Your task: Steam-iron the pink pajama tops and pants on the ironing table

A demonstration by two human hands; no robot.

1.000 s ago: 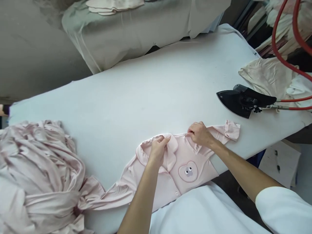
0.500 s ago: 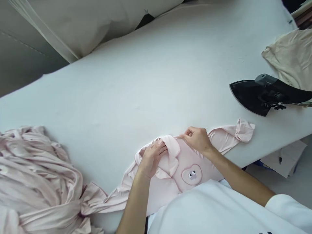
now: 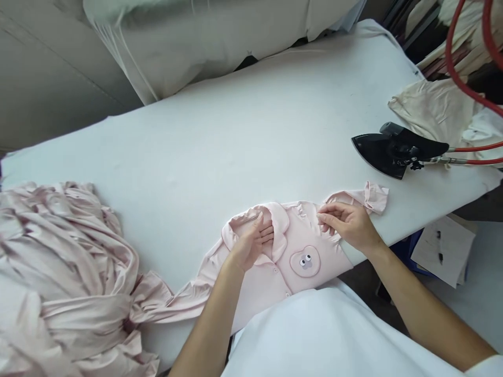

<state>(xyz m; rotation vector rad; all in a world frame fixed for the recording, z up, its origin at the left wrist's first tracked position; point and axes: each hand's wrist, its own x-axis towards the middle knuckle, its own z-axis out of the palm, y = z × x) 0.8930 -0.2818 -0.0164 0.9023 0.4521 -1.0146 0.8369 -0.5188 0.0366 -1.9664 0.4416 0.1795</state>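
Observation:
A pink collared garment [image 3: 259, 293] with a heart-shaped face patch [image 3: 305, 261] lies at the near edge of the white table. My left hand [image 3: 251, 243] rests at its neck opening, palm partly turned up, fingers extended and holding nothing. Over the shoulder where the right-hand sleeve begins is my right hand [image 3: 346, 222], its fingers bent and drawn together near the cloth; whether they pinch any fabric is too small to tell. One sleeve reaches toward the pink pile at left, the other ends in a cuff at right.
A heap of pink garments [image 3: 70, 262] covers the table's left end. On the white table [image 3: 220, 152], a black iron [image 3: 393, 149] with red hoses lies at right, beside cream cloth [image 3: 436, 107]. Papers [image 3: 444, 248] sit below the right edge.
My right hand has moved from beside the collar outward to the right-hand sleeve. The left hand has turned more palm-up at the neck opening. The camera view has shifted, showing the red hoses.

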